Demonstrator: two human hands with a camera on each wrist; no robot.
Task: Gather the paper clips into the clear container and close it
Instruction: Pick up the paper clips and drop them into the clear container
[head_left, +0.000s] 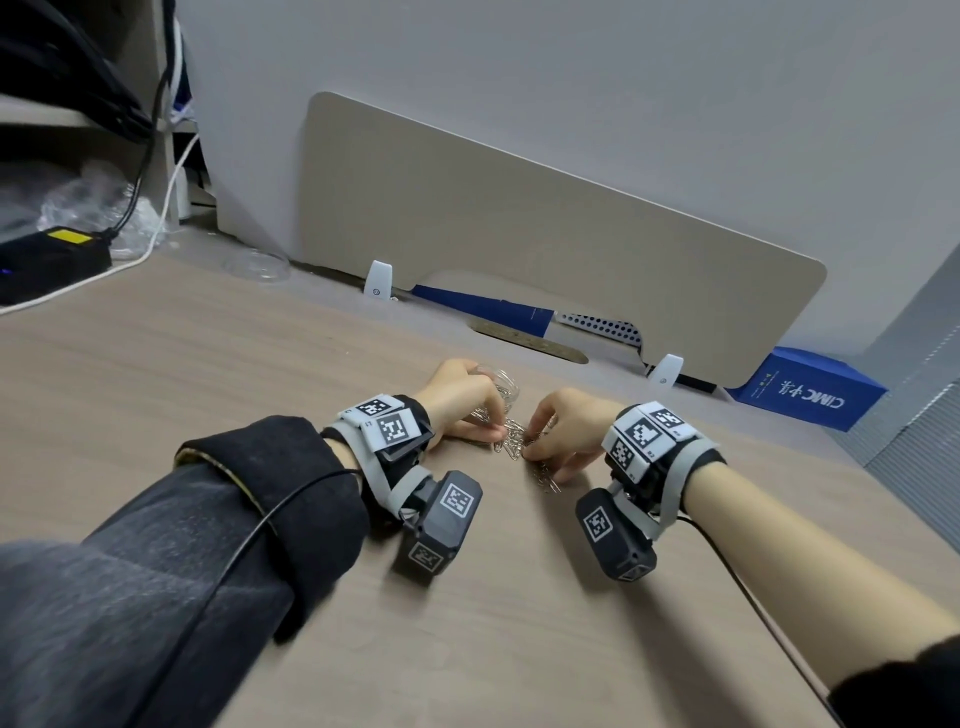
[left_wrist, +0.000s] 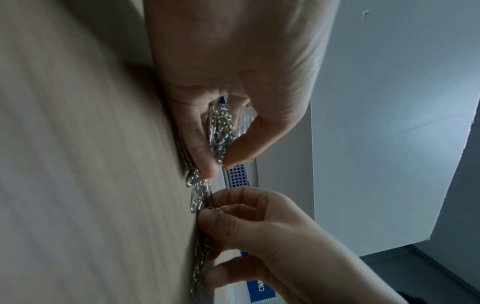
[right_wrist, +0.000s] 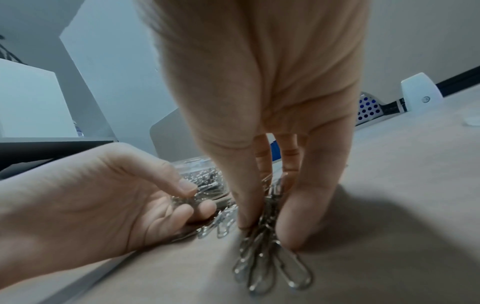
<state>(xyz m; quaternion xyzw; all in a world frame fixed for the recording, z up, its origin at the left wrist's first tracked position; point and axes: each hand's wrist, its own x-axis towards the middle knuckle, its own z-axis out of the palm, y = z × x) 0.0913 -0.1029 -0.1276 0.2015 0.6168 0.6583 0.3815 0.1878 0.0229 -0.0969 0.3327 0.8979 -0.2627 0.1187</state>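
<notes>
Wood-grain bench (head_left: 208, 364) carries one clear container (head_left: 501, 382), open and part-filled, touching the far side of the left hand (head_left: 457, 400), whose grip pinches a bunch of paper clips (left_wrist: 221, 131). Just beside it, the right hand (head_left: 563, 431) pinches into the loose heap (head_left: 519, 441), too tangled to count; gathering is midway, and next each bunch needs lifting over the rim, the lid (head_left: 257, 265) lying well apart

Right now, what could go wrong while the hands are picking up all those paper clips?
The right hand pinches a tangled bunch of paper clips; some could drop back onto the desk. The left hand works beside the clear container and might knock it, spilling the clips inside. The lid lies far off.
</notes>
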